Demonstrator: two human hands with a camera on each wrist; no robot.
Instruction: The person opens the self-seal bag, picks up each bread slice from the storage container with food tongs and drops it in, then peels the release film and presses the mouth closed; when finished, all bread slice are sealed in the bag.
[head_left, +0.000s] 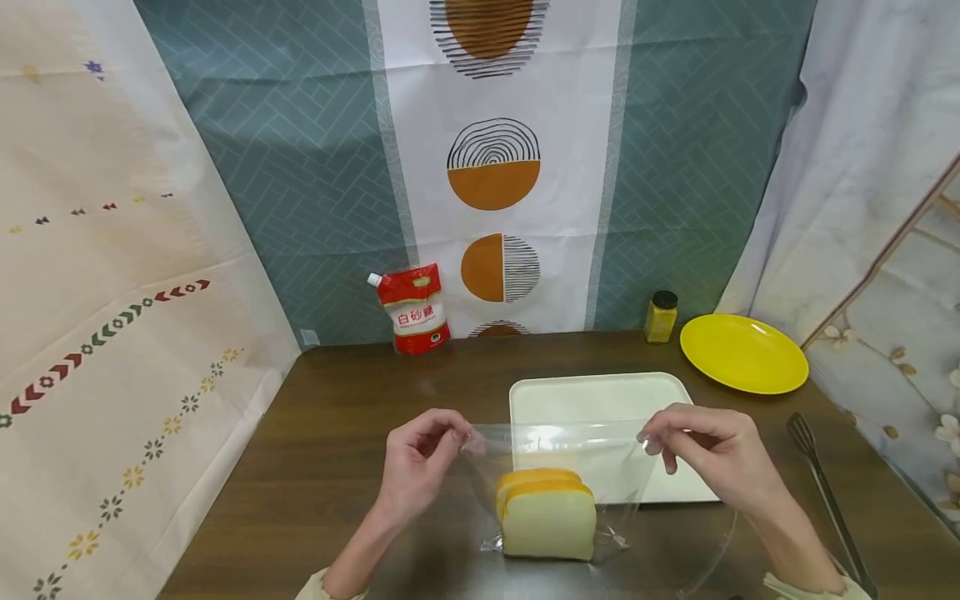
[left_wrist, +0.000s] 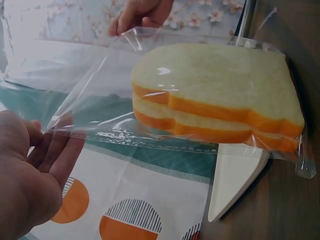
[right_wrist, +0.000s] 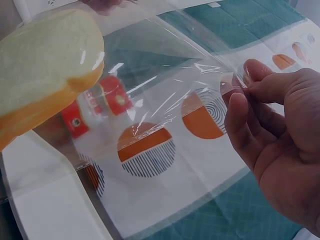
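Two bread slices (head_left: 549, 521) with orange-brown crusts stand side by side at the bottom of a clear plastic bag (head_left: 480, 483). My left hand (head_left: 422, 458) pinches the bag's upper left corner between thumb and fingers. At the upper right corner, my right hand (head_left: 708, 446) pinches the film the same way. The bag's top is stretched flat between both hands. In the left wrist view the slices (left_wrist: 215, 82) lie against each other inside the film, and the right wrist view shows thumb and forefinger (right_wrist: 260, 75) on the bag's edge.
Behind the bag lies a white tray (head_left: 600, 392). A red sugar pouch (head_left: 415, 312) stands at the back left. At the back right are a yellow-filled jar (head_left: 661, 318) and a yellow plate (head_left: 742, 354). A black whisk-like utensil (head_left: 828, 500) lies right of my right hand.
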